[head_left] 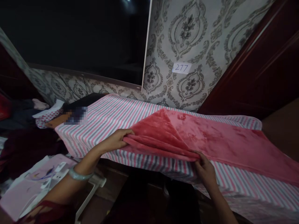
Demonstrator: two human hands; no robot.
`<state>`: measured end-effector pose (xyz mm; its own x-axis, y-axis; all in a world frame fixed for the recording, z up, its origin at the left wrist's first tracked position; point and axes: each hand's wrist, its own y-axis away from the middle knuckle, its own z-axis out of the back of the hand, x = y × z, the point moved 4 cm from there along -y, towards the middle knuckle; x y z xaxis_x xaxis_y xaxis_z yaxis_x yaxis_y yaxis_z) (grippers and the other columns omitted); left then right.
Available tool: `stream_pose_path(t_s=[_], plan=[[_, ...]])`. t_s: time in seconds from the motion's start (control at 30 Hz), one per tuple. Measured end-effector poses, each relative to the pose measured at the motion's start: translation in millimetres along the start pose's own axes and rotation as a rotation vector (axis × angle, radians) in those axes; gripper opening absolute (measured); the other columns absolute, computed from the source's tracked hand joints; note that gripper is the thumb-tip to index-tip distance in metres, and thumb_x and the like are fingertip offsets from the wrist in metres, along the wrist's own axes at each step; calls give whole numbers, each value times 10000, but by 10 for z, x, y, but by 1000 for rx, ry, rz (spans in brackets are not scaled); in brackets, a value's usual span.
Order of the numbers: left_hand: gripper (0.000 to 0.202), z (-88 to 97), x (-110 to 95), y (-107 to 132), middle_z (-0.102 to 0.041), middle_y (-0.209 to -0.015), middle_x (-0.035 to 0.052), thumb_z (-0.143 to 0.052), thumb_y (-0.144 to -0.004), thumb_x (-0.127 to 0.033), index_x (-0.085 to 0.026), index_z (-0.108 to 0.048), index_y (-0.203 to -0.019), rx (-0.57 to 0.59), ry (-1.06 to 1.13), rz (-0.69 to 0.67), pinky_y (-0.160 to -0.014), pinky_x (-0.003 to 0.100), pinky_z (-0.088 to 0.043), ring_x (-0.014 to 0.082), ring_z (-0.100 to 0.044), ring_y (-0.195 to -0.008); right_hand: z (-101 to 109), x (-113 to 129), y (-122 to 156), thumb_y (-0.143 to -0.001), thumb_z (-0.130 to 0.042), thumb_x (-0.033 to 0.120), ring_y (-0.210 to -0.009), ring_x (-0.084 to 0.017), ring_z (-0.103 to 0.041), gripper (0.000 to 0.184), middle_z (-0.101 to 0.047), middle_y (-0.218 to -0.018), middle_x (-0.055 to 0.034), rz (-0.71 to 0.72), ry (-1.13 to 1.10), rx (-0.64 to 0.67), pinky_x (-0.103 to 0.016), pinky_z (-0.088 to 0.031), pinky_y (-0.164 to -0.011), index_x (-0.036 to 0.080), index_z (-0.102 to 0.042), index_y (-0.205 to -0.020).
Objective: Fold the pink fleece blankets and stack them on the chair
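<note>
A plush coral-red blanket (224, 143) lies along a surface covered by a striped cloth (107, 115) in pink, grey and white. Its left end is folded over at a slant, with layered edges bunched at the front. My left hand (118, 139) grips the left corner of those layers, thumb on top. Around the same edge, farther right, my right hand (205, 169) is closed, its fingertips partly hidden by the fabric. Between the hands the folded edge stretches nearly straight, close to the front of the striped cloth.
Behind stands a large dark television screen (74, 37) against patterned wallpaper, with a paper label (181, 67) reading 277. Clothes and a polka-dot cloth (48, 116) are heaped at left. Below them is a pink board (39, 180) with a white power strip (54, 175). Dark red wood panels (257, 62) rise at right.
</note>
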<state>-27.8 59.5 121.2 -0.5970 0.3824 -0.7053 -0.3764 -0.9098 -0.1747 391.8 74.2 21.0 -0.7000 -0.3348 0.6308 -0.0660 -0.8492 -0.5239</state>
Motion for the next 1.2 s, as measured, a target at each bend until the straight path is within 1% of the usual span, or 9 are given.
stream_pose_path(t_s=[0.07, 0.13, 0.2, 0.3, 0.4, 0.53, 0.67, 0.97, 1.2], plan=[[200, -7, -101, 16, -553, -723, -48, -492, -667, -157, -178, -593, -838, -59, 27, 28, -615, 211, -370, 122, -512, -666, 55, 206, 46, -760, -486, 303, -1005, -294, -656, 418, -728, -1084, -100, 121, 51, -130, -481, -515, -903, 187, -685, -1109], [192, -44, -184, 32, -552, -722, -47, -495, -666, -158, -183, -584, -834, -103, 43, 42, -609, 214, -365, 121, -502, -658, 59, 570, 131, -824, -485, 245, -1108, -299, -620, 395, -696, -1149, -111, 245, 46, -223, -527, -471, -984, 196, -650, -1179], [223, -103, -247, 44, -581, -751, -40, -492, -653, -142, -190, -584, -850, -114, 31, 39, -627, 224, -380, 130, -525, -679, -60, 1043, 225, -887, -508, 219, -1091, -267, -632, 357, -695, -1139, -87, 380, -42, -137, -484, -493, -974, 235, -621, -1225], [257, -180, -328, 52, -603, -766, -30, -474, -629, -105, -198, -572, -848, -116, -31, 17, -654, 241, -399, 145, -560, -707, -421, 1721, 345, -926, -541, 216, -1166, -240, -615, 445, -660, -1256, -90, 517, -187, 192, -414, -527, -972, 253, -526, -1369], [294, -213, -398, 61, -637, -823, -13, -475, -631, -80, -200, -571, -882, -144, -76, -6, -699, 257, -431, 164, -603, -773, -763, 2083, 375, -892, -620, 253, -1237, -271, -566, 602, -595, -1359, -124, 503, -234, 302, -462, -516, -1020, 230, -427, -1463], [342, -221, -419, 79, -672, -899, 4, -500, -624, -50, -203, -566, -923, -201, -115, -19, -765, 277, -471, 185, -645, -863, -994, 2135, 315, -879, -579, 146, -1204, -287, -573, 553, -600, -1323, -147, 473, -201, 138, -498, -532, -989, 211, -479, -1419], [353, -231, -398, 87, -691, -950, 12, -524, -644, -49, -209, -565, -956, -210, -96, -33, -799, 292, -484, 193, -660, -918, -966, 2069, 289, -900, -500, 64, -1095, -227, -632, 362, -651, -1189, -114, 583, -240, 20, -396, -570, -903, 236, -645, -1183], [172, -140, -445, 164, -609, -799, -19, -570, -727, -152, -197, -572, -893, -277, -112, -19, -648, 262, -439, 151, -571, -708, -851, 1863, 282, -901, -458, 97, -954, -214, -693, 272, -713, -1066, -93, 461, -182, 137, -341, -581, -811, 212, -614, -1092], [297, -158, -539, 219, -650, -1030, 45, -646, -774, -204, -212, -569, -1060, -242, -139, -94, -869, 347, -499, 218, -614, -998, -928, 1942, 284, -878, -447, 81, -993, -227, -673, 302, -699, -1096, -101, 436, -156, 212, -371, -571, -853, 204, -630, -1085]])
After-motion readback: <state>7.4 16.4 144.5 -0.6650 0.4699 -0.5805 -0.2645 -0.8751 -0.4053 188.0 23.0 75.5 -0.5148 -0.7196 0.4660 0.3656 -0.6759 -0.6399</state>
